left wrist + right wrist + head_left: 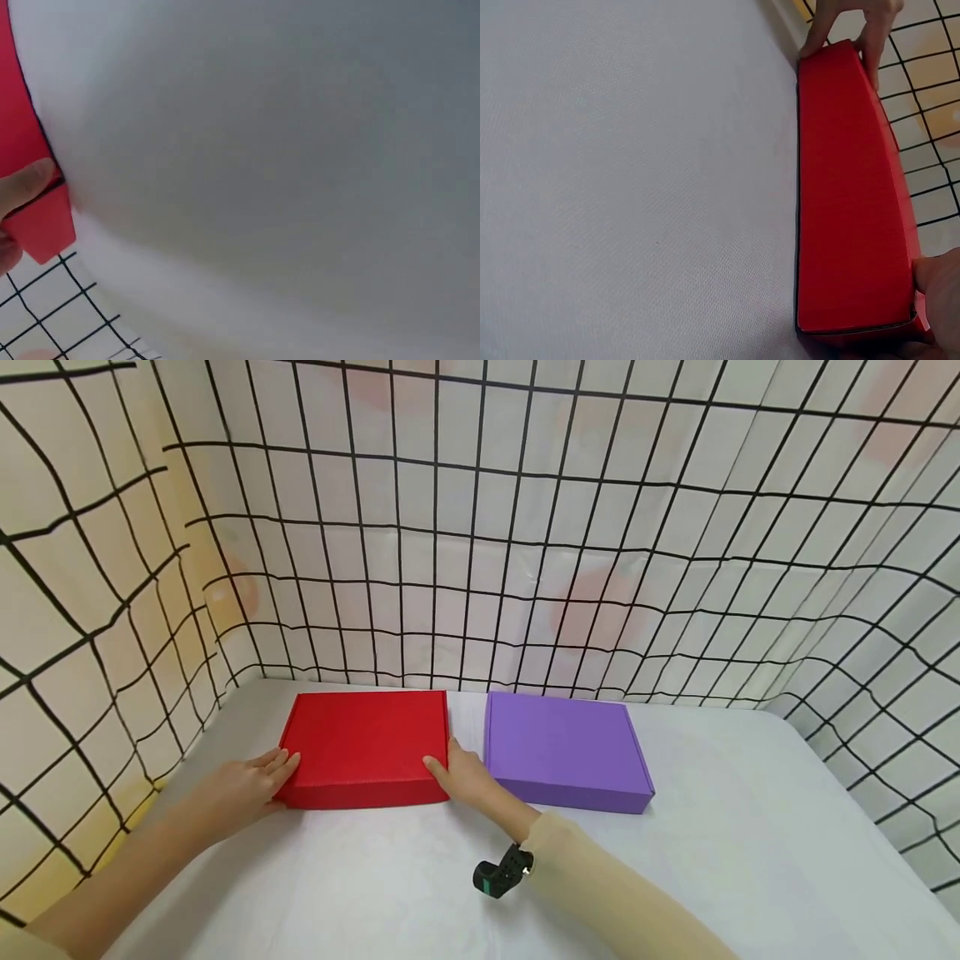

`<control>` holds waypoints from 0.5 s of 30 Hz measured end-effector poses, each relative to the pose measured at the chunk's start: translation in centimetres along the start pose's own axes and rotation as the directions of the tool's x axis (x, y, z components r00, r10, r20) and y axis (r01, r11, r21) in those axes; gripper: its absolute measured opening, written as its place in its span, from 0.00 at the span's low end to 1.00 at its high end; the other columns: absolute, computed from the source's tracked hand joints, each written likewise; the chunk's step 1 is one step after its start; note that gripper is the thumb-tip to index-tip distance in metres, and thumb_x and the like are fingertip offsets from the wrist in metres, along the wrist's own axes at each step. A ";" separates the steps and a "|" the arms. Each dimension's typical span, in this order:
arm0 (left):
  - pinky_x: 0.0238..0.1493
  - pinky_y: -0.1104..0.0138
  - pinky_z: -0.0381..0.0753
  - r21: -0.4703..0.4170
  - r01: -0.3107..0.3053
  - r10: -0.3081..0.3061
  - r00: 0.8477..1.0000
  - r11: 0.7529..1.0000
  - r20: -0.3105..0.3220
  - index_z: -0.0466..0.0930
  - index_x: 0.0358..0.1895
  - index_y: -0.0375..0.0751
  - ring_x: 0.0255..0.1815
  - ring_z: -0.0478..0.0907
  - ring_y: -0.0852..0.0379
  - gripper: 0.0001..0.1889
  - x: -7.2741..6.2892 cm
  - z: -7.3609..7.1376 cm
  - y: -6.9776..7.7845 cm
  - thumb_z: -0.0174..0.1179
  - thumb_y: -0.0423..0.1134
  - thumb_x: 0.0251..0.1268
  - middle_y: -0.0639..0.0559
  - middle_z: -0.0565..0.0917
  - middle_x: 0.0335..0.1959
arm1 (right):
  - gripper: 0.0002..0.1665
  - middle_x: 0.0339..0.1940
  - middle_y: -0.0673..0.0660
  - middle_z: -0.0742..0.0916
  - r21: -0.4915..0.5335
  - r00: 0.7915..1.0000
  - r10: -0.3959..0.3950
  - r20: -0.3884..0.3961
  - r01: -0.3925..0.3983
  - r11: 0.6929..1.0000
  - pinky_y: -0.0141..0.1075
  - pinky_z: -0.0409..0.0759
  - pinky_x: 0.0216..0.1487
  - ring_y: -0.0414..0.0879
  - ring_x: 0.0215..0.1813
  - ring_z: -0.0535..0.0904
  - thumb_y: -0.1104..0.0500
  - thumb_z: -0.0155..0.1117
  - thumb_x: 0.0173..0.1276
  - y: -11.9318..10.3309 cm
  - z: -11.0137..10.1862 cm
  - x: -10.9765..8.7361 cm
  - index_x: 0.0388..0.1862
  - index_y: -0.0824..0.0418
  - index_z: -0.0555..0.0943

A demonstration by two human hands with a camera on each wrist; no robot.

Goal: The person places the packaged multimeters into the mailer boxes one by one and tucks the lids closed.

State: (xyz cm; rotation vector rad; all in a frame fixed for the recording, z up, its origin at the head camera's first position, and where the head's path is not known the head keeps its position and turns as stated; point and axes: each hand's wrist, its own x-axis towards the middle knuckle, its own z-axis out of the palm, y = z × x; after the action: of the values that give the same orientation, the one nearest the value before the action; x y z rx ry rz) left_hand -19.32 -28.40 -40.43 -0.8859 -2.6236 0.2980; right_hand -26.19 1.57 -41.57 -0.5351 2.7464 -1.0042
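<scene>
A flat red cardboard box point(366, 735) with its lid closed lies on the white surface, left of the middle. My left hand point(243, 793) holds its left end near the front corner; the right wrist view shows the thumb low and the fingers point(871, 56) over the top edge. At the opposite end my right hand point(468, 772) grips the front right corner, thumb on the lid and fingers along the side. Close to the right of that hand lies a closed purple box point(566, 747) of similar shape. The left wrist view catches only a corner of the red box point(45, 225).
Black wire grid panels point(465, 560) stand behind and on both sides, backed by pale patterned sheeting. A white cloth-like surface point(750, 827) spreads beneath both boxes. A black strap point(504, 870) hangs at my right wrist.
</scene>
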 end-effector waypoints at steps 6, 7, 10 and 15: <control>0.29 0.59 0.83 -0.013 -0.035 0.034 0.996 0.999 -0.077 0.79 0.47 0.28 0.43 0.80 0.38 0.34 -0.6 0.8 -0.1 0.77 0.43 0.30 0.33 0.82 0.42 | 0.32 0.38 0.67 0.81 0.007 1.000 -0.008 -0.005 0.008 1.000 0.46 0.80 0.40 0.58 0.42 0.80 0.54 0.52 0.69 0.1 0.2 0.0 0.59 0.79 0.62; 0.29 0.59 0.83 -0.016 -0.038 0.036 0.996 0.999 -0.084 0.79 0.47 0.28 0.43 0.80 0.38 0.34 -0.7 0.9 -0.1 0.77 0.43 0.30 0.33 0.82 0.42 | 0.32 0.38 0.67 0.82 0.005 1.000 -0.009 -0.007 0.009 1.000 0.46 0.80 0.40 0.58 0.42 0.80 0.54 0.52 0.69 0.1 0.2 -0.1 0.60 0.79 0.62; 0.27 0.59 0.82 -0.017 -0.046 0.043 0.992 0.999 -0.117 0.80 0.46 0.28 0.42 0.81 0.38 0.33 -0.7 1.1 -0.1 0.77 0.42 0.30 0.33 0.83 0.41 | 0.32 0.38 0.68 0.82 0.016 1.000 -0.009 -0.002 0.009 1.000 0.47 0.80 0.41 0.58 0.42 0.80 0.54 0.52 0.69 0.1 0.2 -0.1 0.60 0.79 0.62; 0.26 0.59 0.82 -0.015 -0.048 0.045 0.985 0.999 -0.165 0.80 0.45 0.28 0.41 0.81 0.38 0.33 -0.8 1.0 0.1 0.77 0.41 0.28 0.33 0.83 0.40 | 0.34 0.41 0.69 0.81 0.011 1.000 0.001 0.000 -0.001 1.000 0.47 0.80 0.43 0.59 0.45 0.80 0.54 0.52 0.70 0.0 0.1 -0.1 0.62 0.80 0.60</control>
State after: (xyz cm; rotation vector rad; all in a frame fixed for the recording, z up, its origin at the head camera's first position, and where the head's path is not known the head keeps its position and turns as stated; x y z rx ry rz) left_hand -19.13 -28.93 -41.59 -0.9372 -2.4611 0.2025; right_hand -26.06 1.54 -41.65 -0.5323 2.7395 -1.0192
